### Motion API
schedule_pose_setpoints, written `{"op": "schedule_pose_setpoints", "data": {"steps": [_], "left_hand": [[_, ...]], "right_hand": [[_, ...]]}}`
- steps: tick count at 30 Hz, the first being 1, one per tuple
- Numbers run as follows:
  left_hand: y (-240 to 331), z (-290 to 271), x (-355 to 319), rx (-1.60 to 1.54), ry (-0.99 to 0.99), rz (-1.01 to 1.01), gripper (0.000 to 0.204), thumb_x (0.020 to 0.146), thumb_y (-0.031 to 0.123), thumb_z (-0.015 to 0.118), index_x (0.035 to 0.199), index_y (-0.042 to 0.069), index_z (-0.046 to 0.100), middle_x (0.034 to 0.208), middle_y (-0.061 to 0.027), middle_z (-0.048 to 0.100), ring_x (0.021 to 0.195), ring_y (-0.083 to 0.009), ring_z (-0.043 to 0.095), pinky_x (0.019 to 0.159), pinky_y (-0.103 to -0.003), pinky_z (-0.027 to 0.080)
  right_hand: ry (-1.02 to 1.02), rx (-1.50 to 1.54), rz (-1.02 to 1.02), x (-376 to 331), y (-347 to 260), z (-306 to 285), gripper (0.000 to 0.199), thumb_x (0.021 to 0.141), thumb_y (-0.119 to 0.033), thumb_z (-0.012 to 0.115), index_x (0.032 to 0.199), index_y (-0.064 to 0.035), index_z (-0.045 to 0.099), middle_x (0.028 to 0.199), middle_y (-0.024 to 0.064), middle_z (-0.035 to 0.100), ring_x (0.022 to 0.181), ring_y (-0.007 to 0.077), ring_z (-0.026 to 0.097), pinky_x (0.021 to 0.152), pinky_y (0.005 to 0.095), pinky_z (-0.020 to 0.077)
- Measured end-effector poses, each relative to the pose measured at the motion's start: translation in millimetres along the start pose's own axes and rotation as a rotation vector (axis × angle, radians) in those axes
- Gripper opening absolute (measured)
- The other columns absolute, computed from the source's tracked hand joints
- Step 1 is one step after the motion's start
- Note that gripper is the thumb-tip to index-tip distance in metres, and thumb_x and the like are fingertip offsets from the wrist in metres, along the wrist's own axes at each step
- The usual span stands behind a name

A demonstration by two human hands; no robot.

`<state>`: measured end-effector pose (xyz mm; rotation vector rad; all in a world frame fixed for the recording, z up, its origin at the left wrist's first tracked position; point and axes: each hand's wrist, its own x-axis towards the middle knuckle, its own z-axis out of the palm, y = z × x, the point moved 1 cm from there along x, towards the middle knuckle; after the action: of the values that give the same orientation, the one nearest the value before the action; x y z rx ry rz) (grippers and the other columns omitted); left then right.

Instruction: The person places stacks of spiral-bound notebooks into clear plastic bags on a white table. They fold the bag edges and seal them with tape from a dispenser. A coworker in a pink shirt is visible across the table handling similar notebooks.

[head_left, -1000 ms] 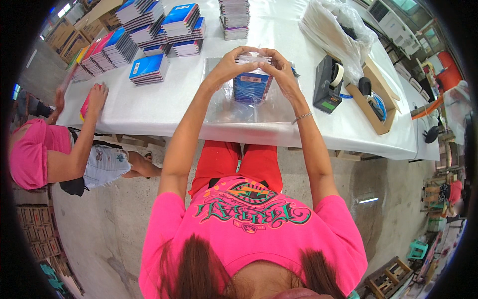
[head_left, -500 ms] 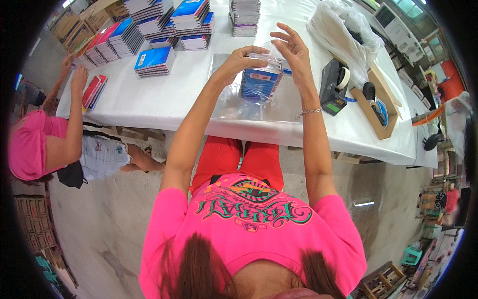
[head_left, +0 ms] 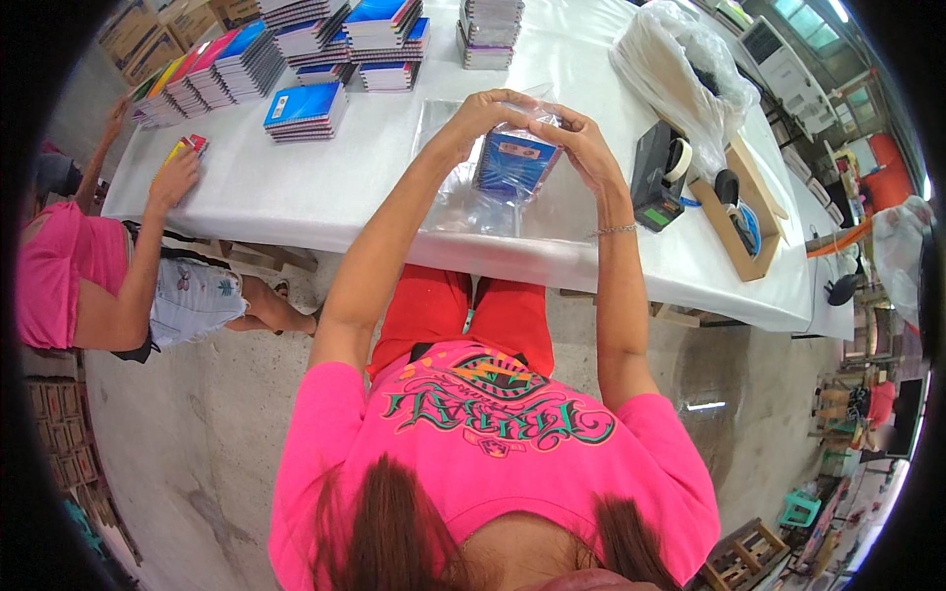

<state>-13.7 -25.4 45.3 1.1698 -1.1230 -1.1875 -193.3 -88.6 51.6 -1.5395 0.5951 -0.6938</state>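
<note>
Right hand (head_left: 585,148) has rejoined left hand (head_left: 477,122), both gripping clear plastic film (head_left: 501,213) around blue spiral notebooks (head_left: 514,165); black tape dispenser (head_left: 653,179) nearby, white-covered table (head_left: 370,177), grey concrete floor (head_left: 236,433).

Your wrapped notebooks (head_left: 514,164): blue covers (head_left: 507,177), clear film (head_left: 485,211). Left of them: blue-topped stacks (head_left: 304,103), then yellow/pink/blue notebook row (head_left: 205,83). Right of them: 1 black tape dispenser (head_left: 651,182), green patch (head_left: 653,217); 1 brown carton (head_left: 719,227). Under them: white table (head_left: 296,187). Your shirt (head_left: 552,483): hot pink, 3-colour print (head_left: 498,406) (black/green/orange). Your trousers (head_left: 424,315): plain red.
</note>
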Motion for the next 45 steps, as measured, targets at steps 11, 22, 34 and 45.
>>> {"op": "schedule_pose_setpoints", "data": {"steps": [11, 22, 34, 45], "left_hand": [[23, -2, -11, 0.548, 0.052, 0.304, 0.030, 0.076, 0.026, 0.071, 0.100, 0.007, 0.071, 0.101, -0.0049, 0.066, 0.097, -0.0174, 0.061, 0.086, -0.031, 0.048], [36, 0, -22, 0.720, 0.017, 0.477, 0.018, 0.080, 0.018, 0.068, 0.091, 0.005, 0.074, 0.099, -0.0082, 0.065, 0.093, -0.0202, 0.063, 0.084, -0.033, 0.049], [20, 11, -51, 0.817, 0.096, 0.753, 0.021, 0.075, 0.010, 0.074, 0.096, 0.006, 0.073, 0.094, -0.0073, 0.066, 0.091, -0.0248, 0.062, 0.080, -0.034, 0.050], [-3, 20, -57, 0.770, 0.288, 0.872, 0.017, 0.076, 0.002, 0.071, 0.093, 0.007, 0.071, 0.091, -0.0069, 0.065, 0.093, -0.0245, 0.061, 0.081, -0.035, 0.049]], "right_hand": [[0.136, 0.176, -0.065, -2, 18, 4, 0.030, 0.084, -0.011, 0.068, 0.111, 0.0016, 0.066, 0.096, 0.0073, 0.068, 0.089, 0.0111, 0.063, 0.080, 0.0238, 0.0481], [0.061, -0.515, -0.342, -31, -8, 10, 0.049, 0.080, -0.029, 0.074, 0.126, -0.0144, 0.063, 0.131, 0.0079, 0.058, 0.127, 0.0253, 0.047, 0.107, 0.0396, 0.0357], [0.504, -0.922, -0.647, -53, 12, 35, 0.033, 0.084, -0.008, 0.063, 0.114, -0.0195, 0.070, 0.120, -0.0019, 0.066, 0.127, 0.0218, 0.050, 0.114, 0.0490, 0.0129], [1.141, -0.969, -0.497, -81, 30, 4, 0.039, 0.080, -0.008, 0.067, 0.119, -0.0144, 0.065, 0.114, 0.0096, 0.062, 0.112, 0.0300, 0.052, 0.102, 0.0425, 0.0324]]}}
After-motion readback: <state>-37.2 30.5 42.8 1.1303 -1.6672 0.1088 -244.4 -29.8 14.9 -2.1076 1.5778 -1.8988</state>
